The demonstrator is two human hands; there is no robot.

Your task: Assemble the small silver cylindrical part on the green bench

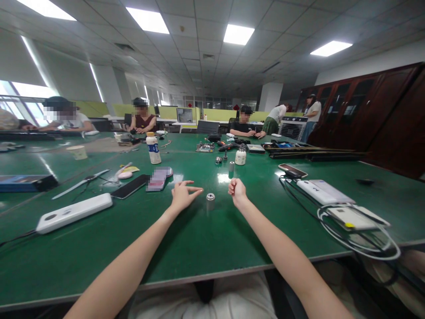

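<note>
A short silver metal cylinder [210, 202] stands upright on the green table [199, 248], between my two hands. Just left of it is my left hand [184, 195], fingers spread and holding nothing, the index finger pointing toward the cylinder without touching it. On the other side, my right hand [237, 192] has its fingers curled in; whether something small is inside is hidden. Beyond my right hand stands a second small metal cylinder [231, 167], apart from the fingers. Farther back are a dark metal part [225, 156] and a small shiny part [218, 160].
A bottle [153, 149], a phone [130, 186] and a white power bank [75, 213] lie left. A white jar [241, 156] stands behind the cylinders. Devices with looped cables [358, 230] lie right. Several people are around the table's far side.
</note>
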